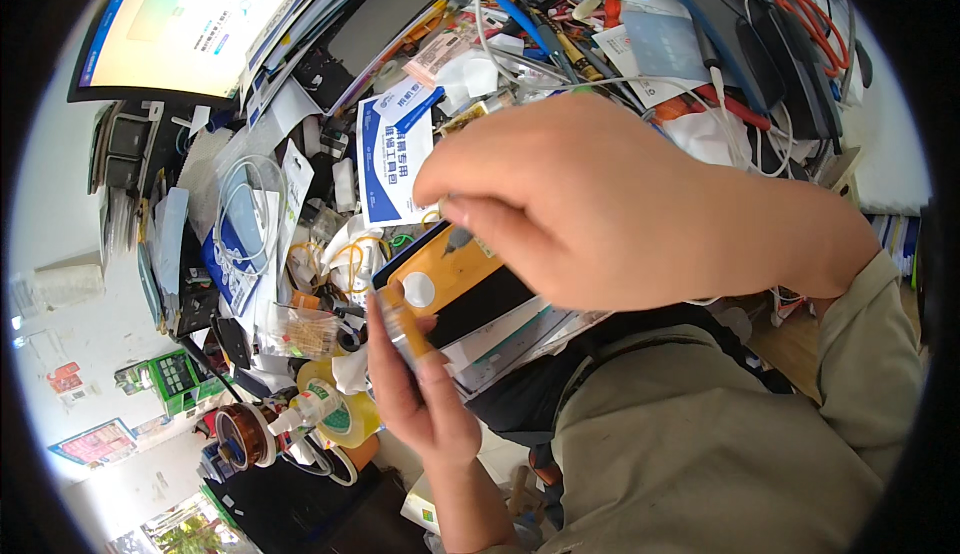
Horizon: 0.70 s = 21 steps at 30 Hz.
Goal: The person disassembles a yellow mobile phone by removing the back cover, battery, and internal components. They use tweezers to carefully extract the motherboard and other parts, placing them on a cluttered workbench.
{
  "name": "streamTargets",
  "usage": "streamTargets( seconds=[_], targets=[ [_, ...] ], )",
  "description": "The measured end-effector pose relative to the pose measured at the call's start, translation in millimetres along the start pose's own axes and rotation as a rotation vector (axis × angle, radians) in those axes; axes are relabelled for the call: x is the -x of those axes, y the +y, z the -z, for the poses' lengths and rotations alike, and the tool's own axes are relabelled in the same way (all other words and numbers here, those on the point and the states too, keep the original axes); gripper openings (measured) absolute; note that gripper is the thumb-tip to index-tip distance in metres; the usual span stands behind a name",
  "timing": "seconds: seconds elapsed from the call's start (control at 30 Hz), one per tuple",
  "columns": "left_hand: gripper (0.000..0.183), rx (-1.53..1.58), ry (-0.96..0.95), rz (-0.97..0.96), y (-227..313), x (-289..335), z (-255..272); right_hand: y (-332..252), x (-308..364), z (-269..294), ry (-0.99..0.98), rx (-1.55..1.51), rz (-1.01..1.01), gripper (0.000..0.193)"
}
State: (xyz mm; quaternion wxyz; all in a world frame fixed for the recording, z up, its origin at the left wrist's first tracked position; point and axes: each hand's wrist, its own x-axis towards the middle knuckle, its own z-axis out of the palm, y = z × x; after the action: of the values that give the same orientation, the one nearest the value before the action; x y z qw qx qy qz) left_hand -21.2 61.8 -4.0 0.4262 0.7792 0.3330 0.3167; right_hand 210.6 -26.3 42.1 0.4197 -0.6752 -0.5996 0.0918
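My left hand comes up from below and grips the lower left edge of a flat orange-yellow device with a white round patch and a black part beside it. My right hand hovers over it from the right, fingers pinched on a small thin grey tool. The tool's tip points down onto the orange face. Most of the tool is hidden inside my fingers. Both hands are held above a very cluttered desk.
A lit monitor stands at the top left, a dark tablet next to it. A blue and white leaflet, a bagged white cable, tape rolls, a glue bottle and red-handled cutters lie among the clutter.
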Motion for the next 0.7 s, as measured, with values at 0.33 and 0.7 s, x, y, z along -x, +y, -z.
streamTargets(
  seconds=[0.33, 0.7],
  targets=[
    [0.08, 1.422, -0.148, 0.349, -1, 4, -3, -14, 11, -4, 0.194, -0.207, 0.282, 0.026],
    [0.079, 1.389, -0.133, 0.348, 1, 8, -6, -15, 8, -10, 0.2, -0.2, 0.335, 0.028]
  ],
)
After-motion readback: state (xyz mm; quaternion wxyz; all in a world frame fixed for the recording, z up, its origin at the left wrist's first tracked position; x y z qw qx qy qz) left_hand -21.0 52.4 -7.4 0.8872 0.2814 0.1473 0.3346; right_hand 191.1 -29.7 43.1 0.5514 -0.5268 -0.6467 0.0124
